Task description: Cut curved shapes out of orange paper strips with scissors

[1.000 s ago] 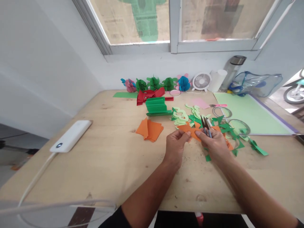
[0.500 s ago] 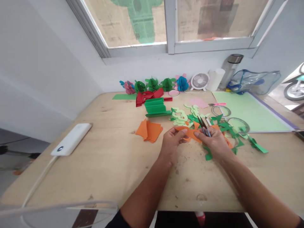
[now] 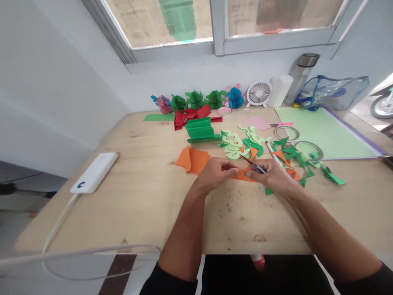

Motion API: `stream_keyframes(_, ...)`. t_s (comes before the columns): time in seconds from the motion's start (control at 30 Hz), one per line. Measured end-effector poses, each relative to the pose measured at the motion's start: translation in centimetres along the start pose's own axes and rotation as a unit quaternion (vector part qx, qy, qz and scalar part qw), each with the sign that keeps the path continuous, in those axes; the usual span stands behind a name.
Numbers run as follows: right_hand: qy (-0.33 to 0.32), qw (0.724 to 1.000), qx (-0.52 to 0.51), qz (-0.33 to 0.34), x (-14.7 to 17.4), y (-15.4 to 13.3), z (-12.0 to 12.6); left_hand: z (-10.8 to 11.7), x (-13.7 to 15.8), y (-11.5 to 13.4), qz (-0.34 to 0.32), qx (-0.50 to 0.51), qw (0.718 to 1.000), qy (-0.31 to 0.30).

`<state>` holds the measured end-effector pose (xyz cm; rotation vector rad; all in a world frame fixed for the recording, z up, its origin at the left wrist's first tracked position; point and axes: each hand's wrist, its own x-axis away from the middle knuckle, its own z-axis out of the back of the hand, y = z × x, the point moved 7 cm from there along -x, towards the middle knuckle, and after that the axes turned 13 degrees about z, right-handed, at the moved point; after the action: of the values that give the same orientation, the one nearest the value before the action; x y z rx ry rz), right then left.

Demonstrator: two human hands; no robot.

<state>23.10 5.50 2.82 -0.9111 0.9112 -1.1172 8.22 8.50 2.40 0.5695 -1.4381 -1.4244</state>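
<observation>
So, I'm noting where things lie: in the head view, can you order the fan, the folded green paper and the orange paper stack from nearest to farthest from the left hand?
1. Orange paper stack: just beyond the left hand, on its left.
2. Folded green paper: farther back, behind the stack.
3. Fan: at the back, by the wall, to the right.
</observation>
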Motion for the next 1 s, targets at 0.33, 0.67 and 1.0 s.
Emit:
stream_keyframes(0.33,-0.040,0.999,0.014,0.014,0.3,0.2,-0.4,-0.8,0.3,-0.2,0.026,0.042,0.997,-0.059)
stream_keyframes(0.67,-0.047,0.999,0.012,0.001,0.2,0.5,-0.4,-1.0,0.2,-0.3,0.023,0.026,0.995,-0.089)
stream_keyframes(1.0,0.093,0.996,-0.013,0.001,0.3,-0.2,1.0,-0.1,-0.2,-0.5,0.020,0.111,0.993,-0.019)
